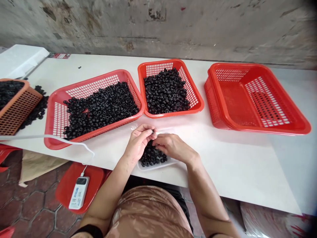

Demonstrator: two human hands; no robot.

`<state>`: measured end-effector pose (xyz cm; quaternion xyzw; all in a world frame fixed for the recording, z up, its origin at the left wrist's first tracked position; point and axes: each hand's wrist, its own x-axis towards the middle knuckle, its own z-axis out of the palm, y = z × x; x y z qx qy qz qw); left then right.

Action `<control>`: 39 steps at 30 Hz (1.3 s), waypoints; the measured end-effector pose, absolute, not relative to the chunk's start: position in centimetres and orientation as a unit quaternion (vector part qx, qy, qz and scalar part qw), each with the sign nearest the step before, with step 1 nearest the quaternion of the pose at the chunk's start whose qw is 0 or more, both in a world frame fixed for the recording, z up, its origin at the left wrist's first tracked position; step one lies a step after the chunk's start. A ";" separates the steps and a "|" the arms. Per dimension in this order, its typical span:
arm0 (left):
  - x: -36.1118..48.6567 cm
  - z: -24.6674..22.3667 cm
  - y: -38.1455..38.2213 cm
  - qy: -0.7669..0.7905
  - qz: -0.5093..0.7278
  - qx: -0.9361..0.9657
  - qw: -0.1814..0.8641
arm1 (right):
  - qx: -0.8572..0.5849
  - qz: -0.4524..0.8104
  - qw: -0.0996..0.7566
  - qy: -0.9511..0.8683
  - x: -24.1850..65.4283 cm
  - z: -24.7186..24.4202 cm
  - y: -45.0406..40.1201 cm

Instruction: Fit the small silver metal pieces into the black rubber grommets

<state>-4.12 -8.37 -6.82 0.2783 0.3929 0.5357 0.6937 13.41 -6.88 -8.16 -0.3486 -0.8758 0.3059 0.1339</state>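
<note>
My left hand (138,142) pinches a small black round piece (152,132) between thumb and fingertips, above a clear plastic tray (151,168). Close by on the right, my right hand (170,145) has its fingers bent and drawn together over the same tray. Whatever sits in those fingers is hidden. Several black ring-like pieces (151,158) with holes fill the tray beneath both hands. Behind it, a red basket (94,135) on the left and a second red basket (173,115) in the middle both hold heaps of similar black pieces.
Stacked red baskets (230,122) stand at the right of the white table (237,165). At far left, an orange basket (22,109) holds black pieces, with more spilled beside it. A white cable (56,137) runs to a power bank (79,193) on a red stool (95,178).
</note>
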 end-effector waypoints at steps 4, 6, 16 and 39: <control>-4.4 -7.1 -7.9 0.386 0.534 0.289 0.694 | -0.362 0.278 0.095 -0.885 12.7 -8.3 -7.2; -4.6 -7.2 -7.6 0.384 0.529 0.294 0.697 | -0.364 0.267 0.078 -0.889 12.3 -8.4 -7.4; -5.1 -6.6 -6.8 0.360 0.515 0.299 0.718 | -0.329 0.402 0.307 -0.797 13.5 -7.3 -6.4; -4.3 -5.4 -2.5 0.344 0.459 0.427 0.699 | -0.379 0.279 0.487 -0.736 12.8 -4.5 -3.1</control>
